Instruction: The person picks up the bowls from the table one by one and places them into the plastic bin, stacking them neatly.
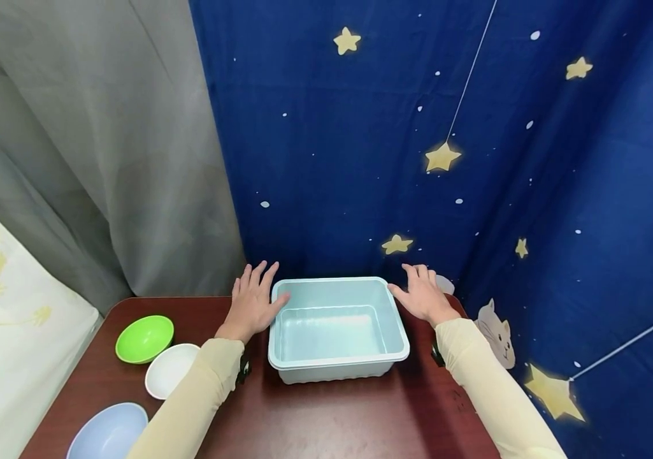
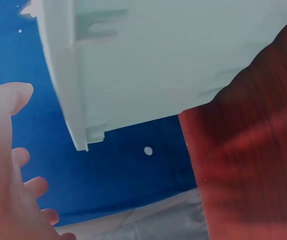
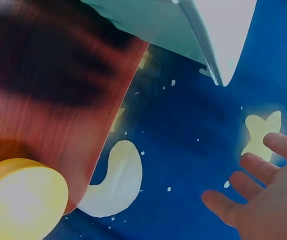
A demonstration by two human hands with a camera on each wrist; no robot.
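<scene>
A light blue plastic basin [image 1: 326, 331], rectangular and with nothing visible inside, stands on the dark red-brown table. My left hand [image 1: 253, 303] is spread beside its left end, the thumb overlapping the rim in the head view. In the left wrist view a gap separates the left hand [image 2: 13, 175] from the basin wall [image 2: 143, 60]. On the other side, my right hand [image 1: 421, 296] hovers by the right rim, fingers apart and holding nothing. The right wrist view has that hand [image 3: 263, 185] clear of the basin's corner [image 3: 203, 40].
At the table's left lie a green bowl [image 1: 144, 339], a white bowl [image 1: 171, 371] and a periwinkle bowl [image 1: 109, 433]. A yellow round object [image 3: 26, 200] sits near a table corner in the right wrist view. A blue star-patterned curtain [image 1: 332, 159] hangs behind the table [image 1: 315, 421].
</scene>
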